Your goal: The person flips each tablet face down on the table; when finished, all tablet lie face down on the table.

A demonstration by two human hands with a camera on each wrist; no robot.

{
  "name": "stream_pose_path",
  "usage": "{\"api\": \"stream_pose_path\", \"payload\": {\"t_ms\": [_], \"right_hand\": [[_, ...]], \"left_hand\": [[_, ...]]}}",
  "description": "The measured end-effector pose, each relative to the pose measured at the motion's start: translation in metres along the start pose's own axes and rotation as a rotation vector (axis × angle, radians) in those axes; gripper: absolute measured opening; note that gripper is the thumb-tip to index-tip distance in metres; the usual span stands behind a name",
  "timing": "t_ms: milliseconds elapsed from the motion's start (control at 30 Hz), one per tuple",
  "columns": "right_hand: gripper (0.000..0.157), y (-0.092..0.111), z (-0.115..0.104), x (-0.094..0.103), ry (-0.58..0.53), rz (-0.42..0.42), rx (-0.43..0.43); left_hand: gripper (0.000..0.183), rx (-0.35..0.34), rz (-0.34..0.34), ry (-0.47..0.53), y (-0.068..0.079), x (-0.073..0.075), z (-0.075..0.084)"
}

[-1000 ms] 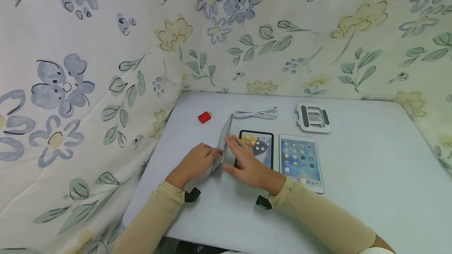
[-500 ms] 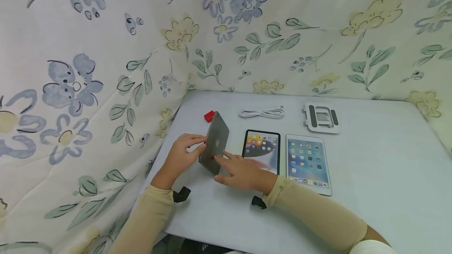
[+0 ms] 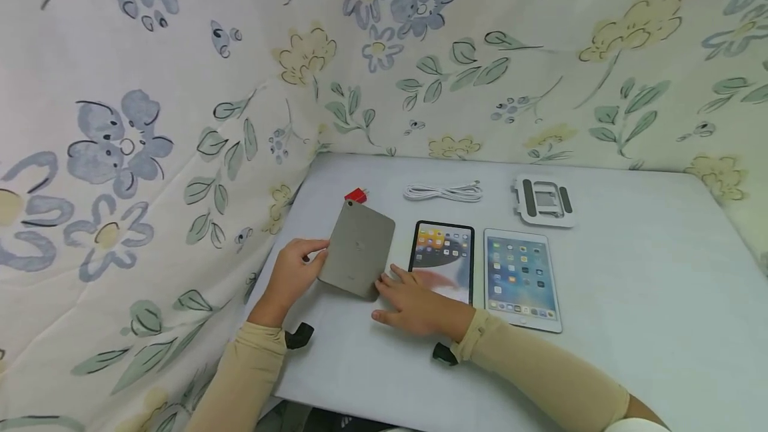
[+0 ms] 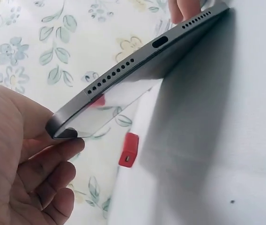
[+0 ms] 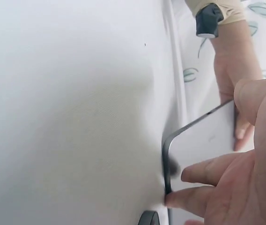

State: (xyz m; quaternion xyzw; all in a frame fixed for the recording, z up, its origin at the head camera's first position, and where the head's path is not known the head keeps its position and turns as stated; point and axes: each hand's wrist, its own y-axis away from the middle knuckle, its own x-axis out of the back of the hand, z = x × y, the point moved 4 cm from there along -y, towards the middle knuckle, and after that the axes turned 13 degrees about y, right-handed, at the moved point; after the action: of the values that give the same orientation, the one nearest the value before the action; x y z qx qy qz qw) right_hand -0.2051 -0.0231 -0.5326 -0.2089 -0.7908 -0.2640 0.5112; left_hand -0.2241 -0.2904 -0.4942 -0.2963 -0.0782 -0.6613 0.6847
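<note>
A grey tablet (image 3: 358, 250) is tilted back-side up over the table's left part, its right edge low. My left hand (image 3: 297, 272) pinches its left edge between thumb and fingers. The left wrist view shows that edge (image 4: 147, 61) with speaker holes and a port, and my left hand (image 4: 25, 159) at its corner. My right hand (image 3: 408, 302) lies low on the table with fairly straight fingers (image 5: 203, 173) touching the tablet's near right corner (image 5: 198, 145).
A black-framed tablet (image 3: 443, 260) and a white tablet (image 3: 521, 279) lie screen-up to the right. Behind them are a red charger (image 3: 356, 195), a coiled white cable (image 3: 443, 192) and a white stand (image 3: 545, 201). Floral cloth (image 3: 180, 119) walls the table's (image 3: 630, 285) left and back.
The grey tablet has swung from standing on edge over to the left, and now shows its back. My left hand moved left with it and my right hand dropped toward the table.
</note>
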Motion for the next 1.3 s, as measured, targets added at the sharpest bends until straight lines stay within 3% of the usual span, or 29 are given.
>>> {"api": "stream_pose_path", "payload": {"t_ms": [267,433,767,1100,1300], "right_hand": [[0.081,0.01,0.003,0.002,0.001,0.029,-0.027],[0.079,0.011,0.004,0.001,0.006,0.027,-0.047],[0.08,0.011,0.006,-0.002,0.011,0.048,-0.025],[0.075,0.012,0.006,-0.001,0.017,0.052,-0.013],[0.072,0.017,0.015,0.007,0.023,0.098,-0.059]], "left_hand": [[0.027,0.133,-0.027,-0.055,0.002,-0.012,-0.013],[0.027,0.182,-0.032,-0.082,0.002,-0.017,-0.019],[0.03,0.17,-0.091,-0.183,0.002,-0.03,-0.023],[0.034,0.151,-0.142,-0.243,0.003,-0.033,-0.022],[0.057,0.079,-0.242,-0.36,-0.002,-0.038,-0.01]]}}
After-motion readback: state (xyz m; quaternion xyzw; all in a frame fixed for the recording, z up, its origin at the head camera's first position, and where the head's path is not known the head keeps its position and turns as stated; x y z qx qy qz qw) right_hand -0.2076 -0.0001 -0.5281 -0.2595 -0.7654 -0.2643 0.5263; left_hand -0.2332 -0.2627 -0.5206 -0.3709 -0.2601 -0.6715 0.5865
